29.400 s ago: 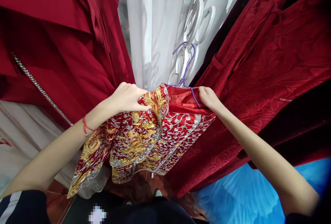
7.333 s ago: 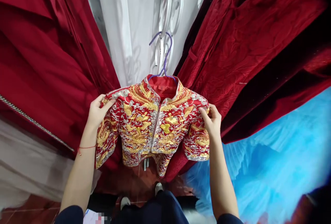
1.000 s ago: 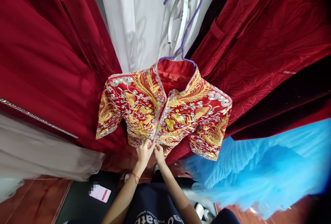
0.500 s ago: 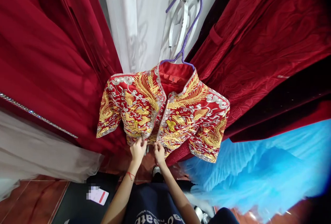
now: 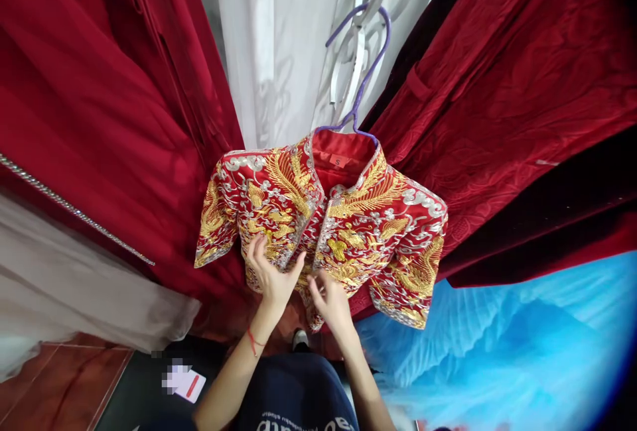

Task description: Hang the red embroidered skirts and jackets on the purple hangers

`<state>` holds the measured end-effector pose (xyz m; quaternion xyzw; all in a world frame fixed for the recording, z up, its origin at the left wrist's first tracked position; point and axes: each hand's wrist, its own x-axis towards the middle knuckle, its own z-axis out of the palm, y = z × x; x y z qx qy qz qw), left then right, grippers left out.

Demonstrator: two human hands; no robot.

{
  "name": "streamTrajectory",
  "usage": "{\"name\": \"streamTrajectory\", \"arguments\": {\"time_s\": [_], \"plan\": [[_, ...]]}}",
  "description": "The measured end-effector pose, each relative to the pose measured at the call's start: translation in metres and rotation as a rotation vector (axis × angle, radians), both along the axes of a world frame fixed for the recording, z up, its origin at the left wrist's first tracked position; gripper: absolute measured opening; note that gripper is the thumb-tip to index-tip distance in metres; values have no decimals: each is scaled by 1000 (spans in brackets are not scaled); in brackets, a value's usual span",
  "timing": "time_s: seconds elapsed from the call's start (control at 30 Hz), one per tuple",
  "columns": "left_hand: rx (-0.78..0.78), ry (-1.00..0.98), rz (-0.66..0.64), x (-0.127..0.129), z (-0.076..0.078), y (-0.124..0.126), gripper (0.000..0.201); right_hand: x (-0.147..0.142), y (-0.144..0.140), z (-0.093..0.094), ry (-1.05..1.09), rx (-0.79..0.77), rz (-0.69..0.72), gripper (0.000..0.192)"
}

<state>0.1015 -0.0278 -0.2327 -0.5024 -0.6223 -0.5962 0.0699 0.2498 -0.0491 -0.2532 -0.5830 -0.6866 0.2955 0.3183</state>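
Observation:
A red short-sleeved jacket, embroidered in gold and silver, hangs by its collar on a purple hanger. Its front edges are apart, and a red size label shows inside the neck. My left hand is open over the lower front panel on the left, fingers and thumb spread, a red string round the wrist. Close by, my right hand is at the lower edge of the other panel, thumb and fingers curled but apart. Nothing shows between its fingers; whether either hand touches the cloth is unclear.
The hanger hooks on a white scrolled metal frame. Red garments hang at left, dark red patterned ones at right. Fluffy blue fabric spreads at lower right. A white card-like item lies on a dark surface below.
Both hands have let go of the jacket's lower front edges. My left hand has risen and spread its fingers; my right has shifted rightward and loosened. The view has moved slightly.

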Motion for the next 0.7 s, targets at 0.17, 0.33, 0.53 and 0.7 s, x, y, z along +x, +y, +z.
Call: {"name": "streamTrajectory", "arguments": {"time_s": [0.17,0.33,0.53,0.7], "plan": [[97,194,30,4,37,37,100,-12,31,75,-296,900,-582,57],[144,198,169,-41,55,57,91,14,69,102,-492,1074,-723,94],[100,238,235,-102,108,57,77,54,89,124,-563,1047,-647,99],[85,199,70,-135,126,72,58,70,94,140,-492,1060,-544,93]]}}
